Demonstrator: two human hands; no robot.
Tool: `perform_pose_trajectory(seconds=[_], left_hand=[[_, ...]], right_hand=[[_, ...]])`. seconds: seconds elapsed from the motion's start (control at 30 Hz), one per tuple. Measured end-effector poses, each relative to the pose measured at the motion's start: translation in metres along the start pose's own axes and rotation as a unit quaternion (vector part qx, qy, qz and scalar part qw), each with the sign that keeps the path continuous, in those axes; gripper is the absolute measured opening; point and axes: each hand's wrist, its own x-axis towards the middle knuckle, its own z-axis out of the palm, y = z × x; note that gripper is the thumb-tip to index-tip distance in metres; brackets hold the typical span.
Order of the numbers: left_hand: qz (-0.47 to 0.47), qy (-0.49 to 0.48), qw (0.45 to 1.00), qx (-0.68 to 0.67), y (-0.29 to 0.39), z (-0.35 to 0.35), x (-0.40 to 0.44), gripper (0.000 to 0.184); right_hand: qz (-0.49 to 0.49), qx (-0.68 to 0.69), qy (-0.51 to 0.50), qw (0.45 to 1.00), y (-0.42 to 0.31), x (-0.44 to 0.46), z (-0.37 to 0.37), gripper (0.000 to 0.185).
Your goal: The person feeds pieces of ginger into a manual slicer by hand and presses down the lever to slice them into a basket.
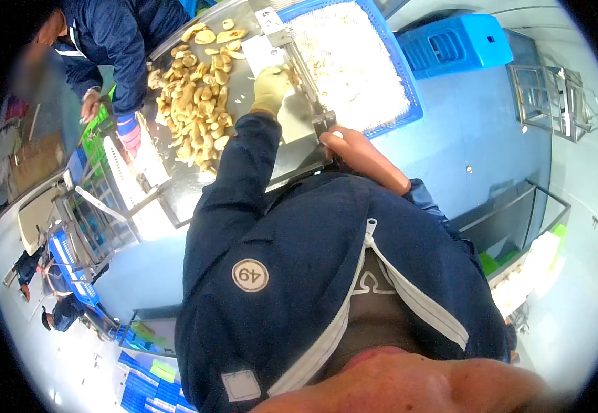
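the person's left hand (271, 91) wears a pale yellow glove. it is at the metal cutter (306, 79), with its fingers bent in by the long bar. a little bit of brown shows by the fingertips, but one cannot tell if the hand is holding it. the right hand (355, 151) is bare and sits at the near end of the cutter. its thumb shows, but the other fingers are partly hidden, so one cannot tell if it is gripping. something small and white is by the thumb

the brown lumps (195, 103) lie in a big heap on the shiny table (292, 148), to the left of the gloved hand. a few more lie at the far end of the heap. on the other side of the cutter is a blue basket (414, 103) with lots of white bits (347, 62) in it. a blue box (450, 45) is just beside the basket

across the heap is another person in a dark blue coat (123, 62). that person's pink-gloved hand (130, 138) is at a white board (123, 168)
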Motion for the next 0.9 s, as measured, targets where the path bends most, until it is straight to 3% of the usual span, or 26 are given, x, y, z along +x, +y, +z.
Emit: perform_pose_trajectory(seconds=[0.03,0.17,0.23,0.33,0.37,0.47,0.5,0.6,0.8,0.83,0.9], left_hand=[[-0.01,-0.005,1.0,-0.015,0.009,0.001,-0.006,0.021],[-0.025,0.008,1.0,0.01,0.01,0.002,-0.007,0.019],[-0.019,0.01,0.998,0.052,0.014,0.002,-0.007,0.019],[0.049,0.012,0.995,0.081,-0.018,0.004,0.01,0.016],[0.048,0.013,0.995,0.09,-0.019,0.006,0.008,0.016],[0.063,0.026,0.991,0.112,-0.016,0.008,0.008,0.016],[0.073,0.033,0.99,0.119,-0.019,0.008,0.01,0.016],[0.061,0.022,0.992,0.112,-0.002,0.006,-0.004,0.017],[0.004,0.006,0.996,0.087,0.0,0.011,-0.003,0.016],[0.012,0.014,0.994,0.104,0.0,0.011,-0.004,0.016],[0.045,0.025,0.987,0.152,0.005,0.008,-0.009,0.018]], right_hand=[[0.047,0.013,-0.008,0.999,-0.017,-0.003,-0.006,0.038],[-0.079,-0.013,-0.012,0.997,0.08,0.023,0.024,0.038],[-0.096,-0.011,0.031,0.995,0.083,0.022,0.032,0.038],[-0.093,0.001,-0.012,0.996,0.051,0.015,0.014,0.037],[0.03,0.045,-0.002,0.999,-0.002,0.001,0.001,0.037],[-0.057,0.021,-0.034,0.998,0.046,0.018,0.011,0.037],[-0.108,0.014,0.025,0.994,0.07,0.019,0.025,0.036],[-0.076,-0.001,0.034,0.997,0.107,0.028,0.039,0.036],[-0.006,0.103,-0.012,0.995,0.005,0.005,0.002,0.035],[0.007,0.082,-0.027,0.996,0.021,0.011,0.008,0.034],[-0.082,0.025,0.006,0.996,0.091,0.026,0.032,0.034]])
